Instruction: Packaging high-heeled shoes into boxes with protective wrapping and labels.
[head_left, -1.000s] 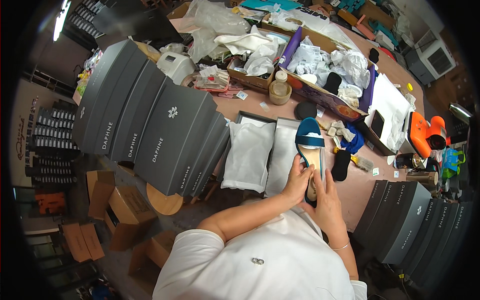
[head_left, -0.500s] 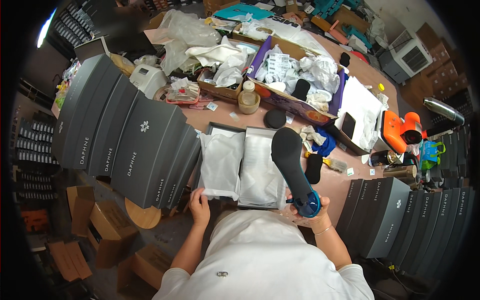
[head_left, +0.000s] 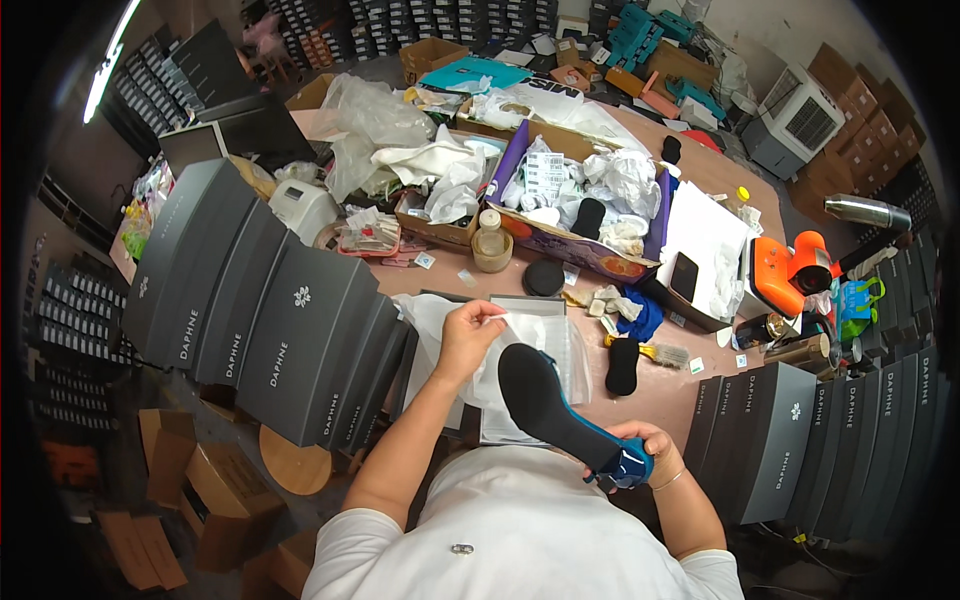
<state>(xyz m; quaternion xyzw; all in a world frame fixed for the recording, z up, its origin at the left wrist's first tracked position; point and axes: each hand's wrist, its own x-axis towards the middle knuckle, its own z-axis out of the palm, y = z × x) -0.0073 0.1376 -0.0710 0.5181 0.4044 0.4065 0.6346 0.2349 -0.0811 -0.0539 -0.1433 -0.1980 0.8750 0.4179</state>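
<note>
Currently | right hand (head_left: 657, 442): sandal (head_left: 545, 400), near boxes (head_left: 765, 440) | left hand (head_left: 463, 343): sheet (head_left: 428, 318), edge apparently pinched

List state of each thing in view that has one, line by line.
Left hand: pinching white wrapping
White wrapping: partly lifted, loose
Right hand: gripping sandal by heel end
Sandal: held, dark sole facing camera
Purple box: open, filled with crumpled white material
Phone: lying flat, screen dark
Brush: lying on table
Ceiling light: lit
</note>
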